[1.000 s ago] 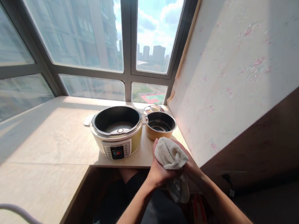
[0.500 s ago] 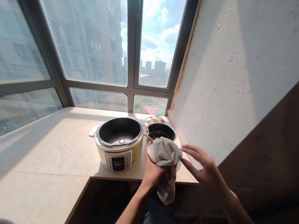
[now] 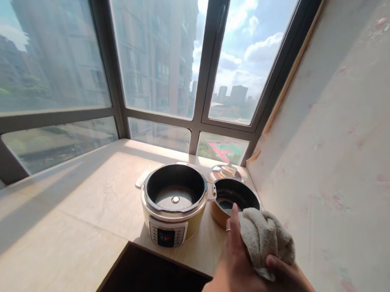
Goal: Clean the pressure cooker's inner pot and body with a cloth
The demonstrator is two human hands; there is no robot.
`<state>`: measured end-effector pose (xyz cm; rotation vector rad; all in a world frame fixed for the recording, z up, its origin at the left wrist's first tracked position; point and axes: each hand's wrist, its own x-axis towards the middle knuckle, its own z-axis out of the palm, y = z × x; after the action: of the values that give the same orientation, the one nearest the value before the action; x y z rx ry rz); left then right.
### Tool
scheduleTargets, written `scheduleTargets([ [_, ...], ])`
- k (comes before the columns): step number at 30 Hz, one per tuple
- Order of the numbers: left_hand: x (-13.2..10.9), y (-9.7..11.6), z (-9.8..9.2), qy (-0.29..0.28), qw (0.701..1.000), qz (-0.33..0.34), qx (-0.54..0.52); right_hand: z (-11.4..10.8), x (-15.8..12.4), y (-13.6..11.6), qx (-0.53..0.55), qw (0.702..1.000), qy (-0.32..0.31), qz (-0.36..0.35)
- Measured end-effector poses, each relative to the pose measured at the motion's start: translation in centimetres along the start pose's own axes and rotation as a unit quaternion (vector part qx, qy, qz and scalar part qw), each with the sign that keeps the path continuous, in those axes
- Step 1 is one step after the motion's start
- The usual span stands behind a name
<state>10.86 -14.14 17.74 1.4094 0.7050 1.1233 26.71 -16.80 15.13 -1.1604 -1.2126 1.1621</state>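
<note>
A bunched grey towel (image 3: 267,240) sits between both my hands at the lower right. My left hand (image 3: 235,259) cups it from the left, a ring on one finger, and my right hand (image 3: 285,276) presses it from below. Just beyond the towel stands a copper-coloured inner pot (image 3: 233,200), dark inside. To its left is a cream electric pressure cooker (image 3: 173,203) with no lid, its control panel facing me. A metal lid (image 3: 227,171) lies behind the inner pot.
The cooker and pot stand on a beige L-shaped counter (image 3: 72,239) beneath large windows (image 3: 157,56). A papered wall (image 3: 346,155) runs close along the right. A dark gap (image 3: 146,281) opens under the counter edge.
The view has risen and swung left. My right hand, spread apart from the towel half a second ago, has come back onto it, and both hands with the towel now sit nearer the inner pot.
</note>
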Motion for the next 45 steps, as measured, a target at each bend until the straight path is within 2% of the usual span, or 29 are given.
scheduleTargets([
  [2,0.6,0.1,0.0,0.031,0.998,0.012,0.05,-0.4,1.5,0.3,0.024,0.999,-0.013,0.044],
  [4,1.2,0.5,-0.1,0.077,0.993,0.009,0.089,-0.5,3.1,0.0,0.011,0.999,-0.009,0.039],
  [7,2.1,1.6,-1.1,0.1,0.99,-0.016,0.099,-0.1,5.0,-1.3,-0.025,1.0,0.003,0.018],
  [10,2.8,3.4,-3.6,0.074,0.993,-0.038,0.087,0.6,6.7,-2.7,-0.043,0.998,-0.014,0.034],
  [12,3.0,4.7,-5.7,0.052,0.994,-0.02,0.097,1.2,8.2,-3.6,-0.037,0.999,0.003,0.038],
  [15,3.1,6.5,-8.8,0.063,0.991,0.004,0.117,2.1,11.3,-5.6,-0.048,0.997,0.059,-0.014],
  [17,3.3,7.4,-11.0,0.088,0.992,0.005,0.086,2.9,13.8,-7.2,-0.062,0.995,0.07,-0.041],
  [19,3.8,7.9,-13.7,0.146,0.988,0.026,0.032,3.8,16.1,-8.7,-0.033,0.995,0.088,-0.034],
  [20,4.2,7.9,-15.2,0.193,0.98,0.051,0.015,4.3,17.2,-9.3,-0.008,0.995,0.103,-0.018],
  [22,5.2,7.3,-18.9,0.316,0.944,0.088,0.027,5.5,19.0,-10.0,0.046,0.992,0.119,0.022],
  [24,6.2,6.0,-22.7,0.43,0.897,0.089,0.05,7.0,20.5,-10.1,0.084,0.99,0.11,0.036],
  [25,6.7,5.2,-24.4,0.47,0.878,0.074,0.063,7.8,21.2,-10.0,0.092,0.99,0.1,0.028],
  [26,7.1,4.2,-26.0,0.495,0.863,0.051,0.08,8.7,21.9,-9.8,0.091,0.992,0.088,0.014],
  [29,8.0,1.5,-29.1,0.503,0.851,-0.02,0.151,11.4,24.0,-8.8,0.059,0.997,0.044,-0.014],
  [32,8.8,-0.2,-30.3,0.471,0.861,-0.067,0.179,14.2,25.9,-7.5,-0.008,0.999,-0.032,-0.023],
  [35,9.6,-1.2,-30.8,0.441,0.881,-0.079,0.154,16.6,27.7,-6.4,-0.127,0.987,-0.093,-0.036],
  [39,10.1,-2.2,-31.6,0.444,0.889,-0.091,0.069,18.9,29.7,-5.6,-0.269,0.958,-0.093,-0.027],
  [42,10.1,-2.7,-31.6,0.429,0.899,-0.083,-0.034,20.3,30.3,-5.7,-0.301,0.949,-0.092,-0.029],
  [45,10.1,-2.9,-31.1,0.425,0.896,-0.062,-0.115,21.9,29.7,-5.8,-0.314,0.936,-0.145,-0.061],
])
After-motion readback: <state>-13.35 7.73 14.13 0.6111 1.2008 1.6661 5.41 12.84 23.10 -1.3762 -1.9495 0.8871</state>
